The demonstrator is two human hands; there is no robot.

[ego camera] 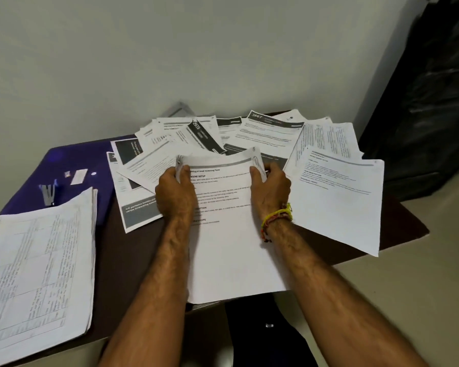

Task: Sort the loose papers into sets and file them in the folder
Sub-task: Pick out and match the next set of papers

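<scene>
1. Gripping the top corners of a printed sheet [223, 234], the left hand [174, 193] and right hand [269, 190] have their fingers clamped on it.
2. Sheet lies on the counter [111, 274], just in front of the loose papers [249, 133].
3. Left of the sheet: stacked papers [37, 266], with a stapler [48, 193] beyond them.

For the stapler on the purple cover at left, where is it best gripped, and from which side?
Grip the stapler across its narrow body, coming from above. It lies apart from the paper stack in front of it, so its long sides look free. Both hands currently hold a paper set.
</scene>
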